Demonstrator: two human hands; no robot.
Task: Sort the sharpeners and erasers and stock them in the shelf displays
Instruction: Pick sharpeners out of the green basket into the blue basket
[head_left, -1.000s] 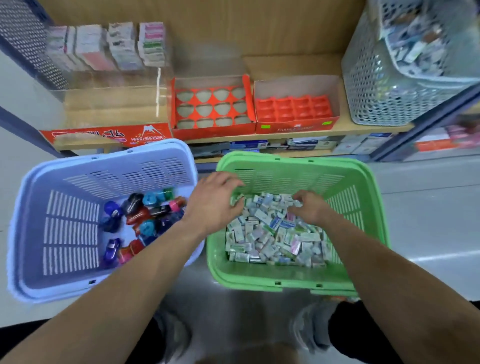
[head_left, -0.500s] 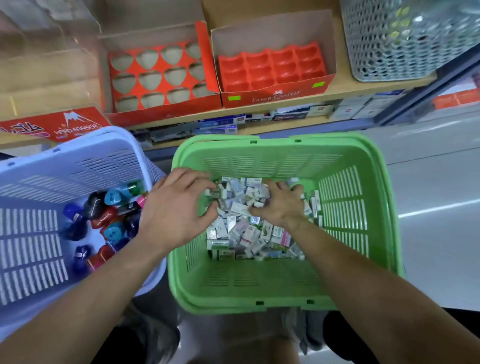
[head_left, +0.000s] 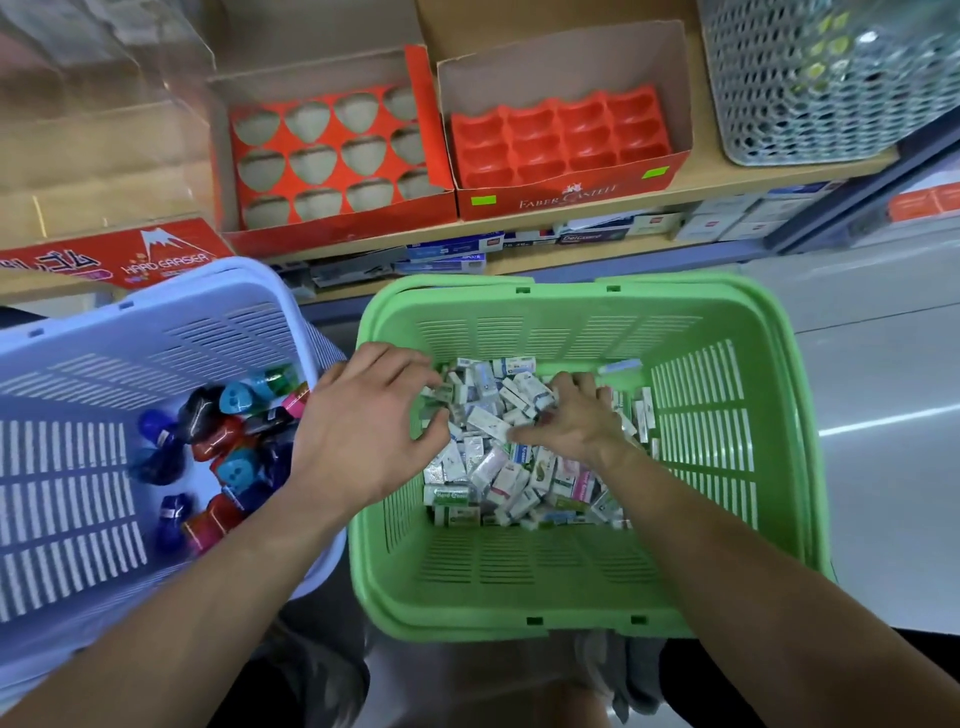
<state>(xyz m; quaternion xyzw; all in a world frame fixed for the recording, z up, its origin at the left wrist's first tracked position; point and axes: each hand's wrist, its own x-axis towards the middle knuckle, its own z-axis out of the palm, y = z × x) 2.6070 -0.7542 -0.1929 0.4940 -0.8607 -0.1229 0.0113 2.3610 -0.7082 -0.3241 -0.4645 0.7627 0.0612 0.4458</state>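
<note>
A green basket (head_left: 727, 322) on the floor holds a heap of small wrapped erasers (head_left: 498, 467). My left hand (head_left: 363, 431) rests at the heap's left side with curled, spread fingers touching the erasers. My right hand (head_left: 576, 421) presses into the middle of the heap, fingers dug among the erasers. What either hand grips is hidden. A pale blue basket (head_left: 156, 332) to the left holds several coloured sharpeners (head_left: 223, 436). On the shelf stand two red display boxes, one with heart-shaped holes (head_left: 327, 156) and one with square cells (head_left: 561, 135), both unfilled.
A red Hard Eraser box (head_left: 124, 254) and a clear plastic case (head_left: 93, 88) sit at the shelf's left. A grey mesh basket (head_left: 821, 83) stands at the right. Boxed stock (head_left: 519, 244) lines the lower shelf. Grey floor (head_left: 883, 389) lies to the right.
The view has dropped closer over the baskets. Both hands have pushed deeper into the eraser heap and drawn nearer each other.
</note>
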